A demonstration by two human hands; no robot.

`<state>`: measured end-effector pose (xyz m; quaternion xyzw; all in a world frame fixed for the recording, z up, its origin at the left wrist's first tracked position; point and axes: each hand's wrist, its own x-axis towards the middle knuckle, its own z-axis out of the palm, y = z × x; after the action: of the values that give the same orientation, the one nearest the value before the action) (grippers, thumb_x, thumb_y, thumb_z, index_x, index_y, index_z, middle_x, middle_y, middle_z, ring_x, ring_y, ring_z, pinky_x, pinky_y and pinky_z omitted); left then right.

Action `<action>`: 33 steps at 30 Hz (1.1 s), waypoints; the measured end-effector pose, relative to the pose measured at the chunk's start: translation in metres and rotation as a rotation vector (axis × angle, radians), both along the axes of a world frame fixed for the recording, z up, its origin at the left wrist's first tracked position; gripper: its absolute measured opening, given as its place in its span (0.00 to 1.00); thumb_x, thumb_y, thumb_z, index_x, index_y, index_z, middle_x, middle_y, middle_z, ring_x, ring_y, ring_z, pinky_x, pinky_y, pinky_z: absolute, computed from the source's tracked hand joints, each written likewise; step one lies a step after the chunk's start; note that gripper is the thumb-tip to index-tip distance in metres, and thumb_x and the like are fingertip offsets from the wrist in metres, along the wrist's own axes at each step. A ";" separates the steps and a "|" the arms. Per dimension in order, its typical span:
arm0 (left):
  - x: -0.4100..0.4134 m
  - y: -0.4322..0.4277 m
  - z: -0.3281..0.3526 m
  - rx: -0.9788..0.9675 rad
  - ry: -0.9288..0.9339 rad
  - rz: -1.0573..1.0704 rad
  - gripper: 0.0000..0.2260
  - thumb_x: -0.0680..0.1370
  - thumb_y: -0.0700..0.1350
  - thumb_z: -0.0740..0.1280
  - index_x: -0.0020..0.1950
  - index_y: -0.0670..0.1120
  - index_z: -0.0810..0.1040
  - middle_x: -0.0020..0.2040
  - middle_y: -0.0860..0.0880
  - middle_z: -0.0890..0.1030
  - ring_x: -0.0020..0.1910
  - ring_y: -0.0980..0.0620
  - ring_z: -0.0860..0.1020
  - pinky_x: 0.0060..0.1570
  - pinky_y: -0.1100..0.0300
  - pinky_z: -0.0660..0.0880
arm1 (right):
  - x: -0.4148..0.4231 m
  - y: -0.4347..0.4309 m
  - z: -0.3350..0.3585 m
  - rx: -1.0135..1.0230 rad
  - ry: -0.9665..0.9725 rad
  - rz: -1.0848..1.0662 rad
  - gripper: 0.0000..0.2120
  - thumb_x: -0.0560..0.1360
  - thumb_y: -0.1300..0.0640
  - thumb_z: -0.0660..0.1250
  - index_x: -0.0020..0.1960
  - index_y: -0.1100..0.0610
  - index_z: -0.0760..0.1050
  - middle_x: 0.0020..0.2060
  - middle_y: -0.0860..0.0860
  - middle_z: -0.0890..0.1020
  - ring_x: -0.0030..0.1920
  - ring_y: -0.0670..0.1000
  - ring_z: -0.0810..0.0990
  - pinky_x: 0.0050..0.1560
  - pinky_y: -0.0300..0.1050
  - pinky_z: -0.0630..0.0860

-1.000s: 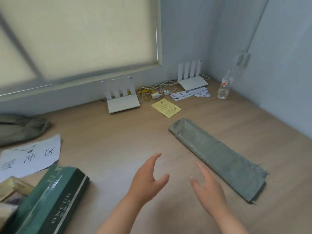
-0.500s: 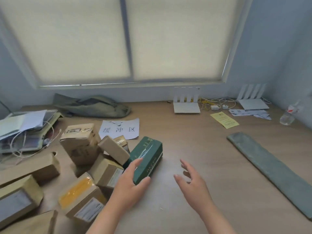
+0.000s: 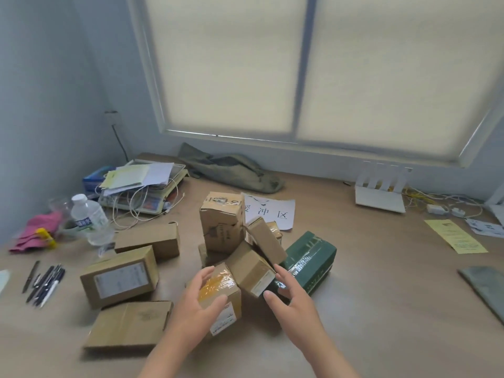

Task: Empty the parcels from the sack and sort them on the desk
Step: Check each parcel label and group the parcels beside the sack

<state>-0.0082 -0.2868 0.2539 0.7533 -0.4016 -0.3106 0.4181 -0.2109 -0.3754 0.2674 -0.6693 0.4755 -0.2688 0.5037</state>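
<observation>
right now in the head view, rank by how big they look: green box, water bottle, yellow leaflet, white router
1. green box
2. white router and yellow leaflet: look about alike, and the router sits farther back, so no ranking
3. water bottle, unsure: it is near the distorted edge

Cardboard parcels [image 3: 120,276] — glossy tape — matt wooden desk [image 3: 381,309]

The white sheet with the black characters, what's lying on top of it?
A tall brown box and a smaller tilted box cover the near left part of the white sheet. Three characters show, the leftmost partly cut off; any print under the boxes is hidden.
</observation>
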 end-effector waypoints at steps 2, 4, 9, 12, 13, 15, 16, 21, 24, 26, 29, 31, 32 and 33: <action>0.003 0.003 -0.003 0.008 -0.015 0.046 0.28 0.74 0.49 0.74 0.69 0.66 0.66 0.64 0.61 0.73 0.62 0.60 0.74 0.54 0.60 0.76 | 0.007 -0.003 -0.007 0.011 0.014 0.065 0.25 0.78 0.52 0.68 0.70 0.33 0.64 0.61 0.28 0.71 0.66 0.38 0.72 0.62 0.33 0.68; 0.005 0.005 -0.006 0.017 -0.042 0.073 0.30 0.74 0.46 0.75 0.68 0.66 0.65 0.63 0.62 0.74 0.58 0.65 0.74 0.50 0.70 0.73 | 0.014 -0.004 -0.015 0.056 0.021 0.127 0.28 0.78 0.52 0.68 0.75 0.39 0.64 0.65 0.35 0.71 0.68 0.42 0.71 0.64 0.36 0.67; 0.016 0.007 -0.021 0.062 -0.065 0.109 0.33 0.72 0.44 0.77 0.68 0.65 0.65 0.64 0.61 0.73 0.60 0.64 0.72 0.53 0.74 0.67 | 0.036 0.002 -0.034 0.129 0.044 0.267 0.23 0.78 0.55 0.68 0.63 0.31 0.65 0.56 0.28 0.72 0.54 0.32 0.74 0.47 0.22 0.70; 0.027 0.006 -0.035 0.082 -0.063 0.120 0.36 0.69 0.44 0.79 0.68 0.65 0.64 0.66 0.59 0.71 0.67 0.58 0.70 0.62 0.64 0.68 | 0.050 0.005 -0.048 0.151 0.039 0.261 0.25 0.77 0.52 0.68 0.68 0.32 0.66 0.64 0.35 0.75 0.62 0.33 0.73 0.52 0.23 0.70; 0.032 0.005 -0.038 0.096 -0.055 0.123 0.37 0.68 0.43 0.79 0.69 0.64 0.63 0.68 0.58 0.70 0.68 0.57 0.69 0.65 0.61 0.68 | 0.055 0.005 -0.052 0.153 0.045 0.253 0.26 0.76 0.52 0.68 0.68 0.31 0.66 0.65 0.34 0.74 0.63 0.32 0.72 0.54 0.24 0.70; 0.042 0.000 -0.047 0.143 -0.014 0.128 0.43 0.66 0.43 0.81 0.75 0.60 0.61 0.74 0.54 0.67 0.72 0.53 0.66 0.70 0.53 0.67 | 0.064 0.006 -0.056 0.156 0.055 0.236 0.25 0.77 0.54 0.69 0.63 0.28 0.65 0.61 0.29 0.71 0.60 0.28 0.70 0.58 0.24 0.70; 0.047 -0.002 -0.051 0.166 0.021 0.117 0.47 0.65 0.43 0.81 0.77 0.58 0.58 0.77 0.52 0.65 0.75 0.51 0.63 0.72 0.50 0.65 | 0.069 0.006 -0.057 0.162 0.069 0.224 0.26 0.77 0.55 0.69 0.63 0.29 0.63 0.60 0.28 0.69 0.59 0.26 0.69 0.62 0.26 0.68; 0.064 -0.014 -0.070 0.233 0.149 -0.049 0.59 0.63 0.43 0.83 0.81 0.58 0.45 0.78 0.53 0.60 0.78 0.50 0.59 0.73 0.51 0.64 | 0.089 0.010 -0.072 0.231 0.176 0.126 0.40 0.76 0.51 0.70 0.82 0.48 0.52 0.74 0.40 0.67 0.66 0.37 0.66 0.72 0.42 0.65; 0.079 -0.021 -0.085 0.193 0.143 -0.090 0.56 0.61 0.43 0.83 0.74 0.69 0.50 0.74 0.56 0.66 0.73 0.53 0.67 0.66 0.58 0.72 | 0.098 0.014 -0.083 0.219 0.213 0.086 0.41 0.76 0.50 0.71 0.82 0.49 0.52 0.75 0.41 0.67 0.72 0.42 0.67 0.72 0.42 0.65; 0.089 -0.020 -0.092 0.165 0.134 -0.116 0.53 0.60 0.42 0.83 0.67 0.75 0.53 0.70 0.58 0.68 0.71 0.54 0.69 0.66 0.57 0.74 | 0.102 0.019 -0.091 0.173 0.220 0.066 0.38 0.75 0.51 0.71 0.80 0.47 0.57 0.72 0.41 0.69 0.68 0.40 0.68 0.69 0.38 0.67; 0.097 -0.012 -0.093 0.136 0.154 -0.132 0.51 0.58 0.44 0.83 0.69 0.71 0.56 0.68 0.61 0.67 0.70 0.57 0.67 0.69 0.58 0.69 | 0.106 0.028 -0.092 0.110 0.191 0.022 0.33 0.75 0.55 0.71 0.75 0.40 0.60 0.65 0.40 0.70 0.65 0.39 0.70 0.70 0.40 0.70; 0.099 -0.006 -0.089 0.108 0.171 -0.130 0.50 0.58 0.47 0.83 0.69 0.69 0.57 0.67 0.62 0.68 0.70 0.58 0.67 0.68 0.60 0.65 | 0.107 0.033 -0.087 0.083 0.167 0.012 0.33 0.76 0.57 0.71 0.73 0.37 0.60 0.63 0.38 0.70 0.65 0.39 0.71 0.68 0.42 0.72; 0.100 -0.003 -0.087 0.092 0.194 -0.123 0.49 0.58 0.49 0.84 0.68 0.69 0.58 0.67 0.62 0.68 0.69 0.57 0.67 0.69 0.58 0.66 | 0.107 0.034 -0.084 0.067 0.147 0.007 0.32 0.76 0.57 0.70 0.72 0.36 0.60 0.62 0.37 0.70 0.64 0.38 0.72 0.67 0.41 0.74; 0.101 0.000 -0.085 0.080 0.225 -0.110 0.48 0.58 0.50 0.84 0.67 0.70 0.58 0.67 0.60 0.69 0.68 0.55 0.69 0.69 0.55 0.68 | 0.106 0.034 -0.080 0.052 0.126 0.005 0.31 0.76 0.58 0.70 0.71 0.36 0.62 0.62 0.36 0.71 0.63 0.36 0.72 0.64 0.39 0.75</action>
<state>0.0924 -0.2866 0.1693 0.7065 -0.3804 -0.4313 0.4125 -0.1047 -0.3410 0.1878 -0.6728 0.5115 -0.2126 0.4904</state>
